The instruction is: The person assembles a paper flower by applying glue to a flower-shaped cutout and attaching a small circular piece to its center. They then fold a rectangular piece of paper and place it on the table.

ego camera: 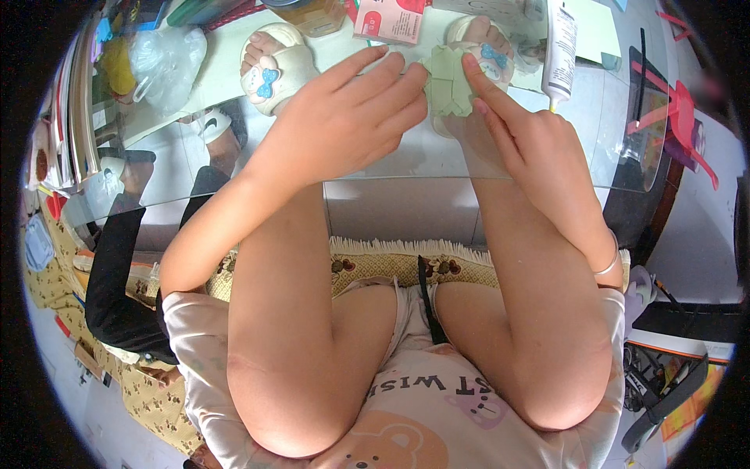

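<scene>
A piece of light green paper [450,82], folded with crossing creases and a zigzag lower edge, lies at the glass tabletop. My right hand [530,129] has its index fingertip on the paper's upper right part and its thumb tip at the right edge. From the other side, my left hand [363,108] reaches in with bent fingers, the nearest fingertips at the paper's left edge. The left thumb is hidden, so its hold is unclear. Just beyond the paper stands a pink-and-white box [389,22]; a white tube [559,53] is to the right.
The glass tabletop [375,161] shows slippered feet beneath it. Around it are a plastic bag [167,67], a lidded jar [310,16], pale green sheets [595,32], stacked books [73,99] and pink plastic glasses frames [682,114]. A person's black-clad leg [117,264] is at left.
</scene>
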`<state>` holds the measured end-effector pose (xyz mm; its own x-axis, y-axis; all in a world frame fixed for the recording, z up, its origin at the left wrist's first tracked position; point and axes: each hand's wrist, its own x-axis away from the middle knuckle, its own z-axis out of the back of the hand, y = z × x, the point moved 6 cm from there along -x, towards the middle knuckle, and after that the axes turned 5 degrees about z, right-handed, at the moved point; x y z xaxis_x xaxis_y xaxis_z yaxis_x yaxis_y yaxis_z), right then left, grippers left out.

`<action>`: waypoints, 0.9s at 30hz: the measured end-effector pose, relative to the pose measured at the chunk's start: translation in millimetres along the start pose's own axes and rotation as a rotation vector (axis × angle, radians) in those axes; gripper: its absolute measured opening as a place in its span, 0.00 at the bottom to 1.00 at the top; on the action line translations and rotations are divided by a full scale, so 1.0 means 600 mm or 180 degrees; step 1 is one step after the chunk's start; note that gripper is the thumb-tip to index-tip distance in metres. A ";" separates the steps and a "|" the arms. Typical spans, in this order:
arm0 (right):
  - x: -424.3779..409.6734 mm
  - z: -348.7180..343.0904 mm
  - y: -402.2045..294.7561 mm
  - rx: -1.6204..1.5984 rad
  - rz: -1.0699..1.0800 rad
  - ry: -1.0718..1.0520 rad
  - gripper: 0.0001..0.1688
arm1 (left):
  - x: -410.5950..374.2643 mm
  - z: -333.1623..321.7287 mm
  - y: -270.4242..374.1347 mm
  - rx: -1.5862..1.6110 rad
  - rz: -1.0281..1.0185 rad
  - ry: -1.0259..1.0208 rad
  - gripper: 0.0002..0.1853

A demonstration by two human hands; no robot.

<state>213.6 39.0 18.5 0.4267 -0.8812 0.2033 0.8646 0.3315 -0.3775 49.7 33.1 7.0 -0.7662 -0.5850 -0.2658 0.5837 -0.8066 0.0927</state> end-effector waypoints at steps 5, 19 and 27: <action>-0.001 0.001 -0.001 0.0114 -0.0037 -0.0001 0.25 | 0.006 0.005 -0.004 0.0177 0.0037 -0.0078 0.20; -0.005 0.032 -0.007 -0.0474 0.0432 0.0541 0.36 | -0.026 0.024 -0.043 0.1222 0.0631 0.0235 0.24; -0.001 0.019 -0.016 -0.0581 0.0788 0.0470 0.40 | -0.004 0.003 -0.035 0.0757 0.0295 -0.0050 0.30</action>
<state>208.3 40.6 32.3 0.5631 -0.8252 -0.0428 0.6721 0.4875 -0.5574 39.1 51.3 7.2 -0.7176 -0.6570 -0.2310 0.5733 -0.7456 0.3397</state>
